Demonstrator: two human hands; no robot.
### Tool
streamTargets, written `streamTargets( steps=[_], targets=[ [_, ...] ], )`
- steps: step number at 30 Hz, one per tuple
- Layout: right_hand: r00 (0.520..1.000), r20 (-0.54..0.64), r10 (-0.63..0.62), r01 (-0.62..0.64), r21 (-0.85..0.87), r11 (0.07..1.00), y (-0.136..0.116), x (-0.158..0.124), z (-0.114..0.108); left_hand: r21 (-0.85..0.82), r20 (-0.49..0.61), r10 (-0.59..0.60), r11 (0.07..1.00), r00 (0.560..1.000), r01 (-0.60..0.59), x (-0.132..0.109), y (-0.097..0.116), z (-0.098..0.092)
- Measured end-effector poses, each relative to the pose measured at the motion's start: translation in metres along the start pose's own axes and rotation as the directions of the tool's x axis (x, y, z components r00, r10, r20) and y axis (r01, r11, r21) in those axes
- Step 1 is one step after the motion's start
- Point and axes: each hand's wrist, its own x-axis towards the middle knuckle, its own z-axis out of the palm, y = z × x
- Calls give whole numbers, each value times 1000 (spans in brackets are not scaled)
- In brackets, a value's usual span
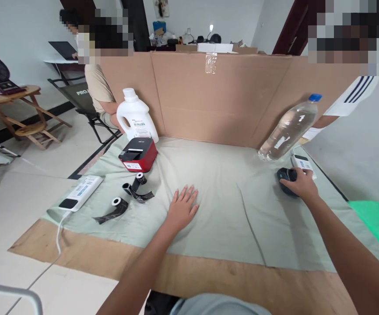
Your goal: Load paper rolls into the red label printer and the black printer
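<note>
Looking down from the head camera: the right hand (303, 183) curls over a black object (285, 178), gripping it at the far right of the cloth (229, 183), just beside the water bottle (289, 129). Well apart, the left hand (183, 205) lies flat and spread, holding nothing, nearer the ribbon rolls (133, 192).

Red printer (138, 154) used as reference, fwiw. Left hand (182, 205) laid flat on grey-green cloth (229, 205), fingers spread, right of printer and nearer camera. Right hand (303, 183) curled over black round object (286, 179), far right of printer. Clear bottle (289, 128) seen tilted just behind that. White jug (136, 117) parked right behind printer. Black tape rolls (137, 186) scattered just in front of printer, power strip (81, 191) further left.
</note>
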Motion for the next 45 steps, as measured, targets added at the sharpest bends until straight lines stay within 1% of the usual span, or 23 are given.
streamTargets(
  steps=[6,9,12,17,21,24,34,41,43,45],
  targets=[
    [1000,-5,-27,26,-48,999,-10,-1,4,-6,16,-4,1000,1000,4,1,-1,1],
    [999,-31,-40,38,-61,997,-15,-5,4,-10,-2,9,1000,1000,-9,0,-2,2],
    [995,-52,-88,86,-39,996,-18,-9,1,-21,-19,11,1000,1000,-11,-1,-2,2],
    [989,-17,-149,148,-31,988,-24,-13,-1,-34,-37,7,999,999,-9,-1,-1,1],
    [993,10,-116,117,-21,993,-27,-13,4,-43,-15,1,999,1000,-2,0,-1,-1],
    [994,9,-105,105,-29,994,-26,-13,7,-58,-12,3,998,1000,-3,1,-1,-1],
    [993,-46,-112,112,18,993,-22,-8,13,-102,-34,7,995,999,-10,1,-4,3],
    [990,-91,-111,117,62,991,-22,3,15,-119,-37,12,993,999,-16,1,-4,2],
    [990,-86,-110,116,74,990,-24,5,15,-130,-42,13,991,999,-18,1,-4,1],
    [991,-106,-80,85,42,995,-32,1,14,-150,-41,11,989,999,-17,0,-4,-2]
  ],
)
